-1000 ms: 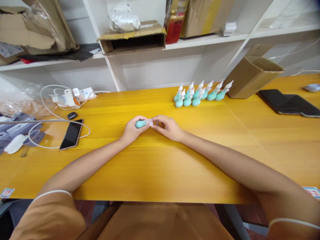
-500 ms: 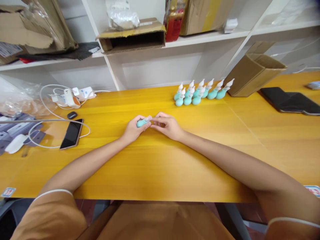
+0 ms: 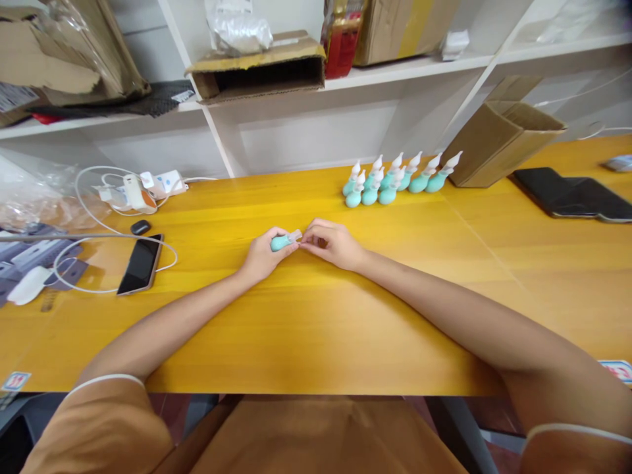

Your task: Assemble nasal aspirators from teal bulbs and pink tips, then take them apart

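Observation:
My left hand [image 3: 265, 255] is wrapped round a teal nasal aspirator [image 3: 281, 243], which lies tilted with its clear neck [image 3: 295, 236] pointing right. No white tip shows on this one. At the end of that neck, the fingers of my right hand [image 3: 332, 243] are pinched together. Whatever sits between those fingertips is hidden or too small to make out. Behind and to the right stands a group of several matching aspirators [image 3: 388, 195], teal bulbs below and white pointed tips on top.
On the left lie a phone [image 3: 141, 264] with a white cable, a small black case [image 3: 141, 227] and a power strip [image 3: 170, 182]. At the right are an open cardboard box [image 3: 498, 141] and a black folded case [image 3: 567, 191]. White shelves [image 3: 395, 82] with boxes rise behind the table.
The fingers of my right hand have drawn closer together at the aspirator's neck, and more of the clear neck shows. My left hand keeps its hold.

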The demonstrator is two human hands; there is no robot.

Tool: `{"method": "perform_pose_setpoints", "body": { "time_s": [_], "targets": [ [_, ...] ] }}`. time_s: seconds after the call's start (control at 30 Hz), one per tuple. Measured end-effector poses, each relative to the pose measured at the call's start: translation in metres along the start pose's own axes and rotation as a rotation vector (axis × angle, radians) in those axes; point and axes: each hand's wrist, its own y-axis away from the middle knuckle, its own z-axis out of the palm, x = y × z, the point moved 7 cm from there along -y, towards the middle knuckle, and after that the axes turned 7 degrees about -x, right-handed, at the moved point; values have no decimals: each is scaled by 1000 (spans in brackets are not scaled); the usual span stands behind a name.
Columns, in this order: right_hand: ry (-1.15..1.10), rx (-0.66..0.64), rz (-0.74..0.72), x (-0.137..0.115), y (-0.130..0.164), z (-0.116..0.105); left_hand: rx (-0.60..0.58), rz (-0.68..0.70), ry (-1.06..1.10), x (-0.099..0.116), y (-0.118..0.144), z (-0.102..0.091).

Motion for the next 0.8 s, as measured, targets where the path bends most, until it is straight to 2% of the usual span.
{"method": "perform_pose_setpoints", "body": {
  "time_s": [0.3,0.47,0.8],
  "targets": [
    [-37,-125,77,35,2,-9,15,90,-156,7,3,2],
    [-36,-175,89,38,2,-8,9,137,-231,13,6,3],
    [-24,-154,109,43,2,-7,-36,163,-261,16,6,6]
  ]
}}
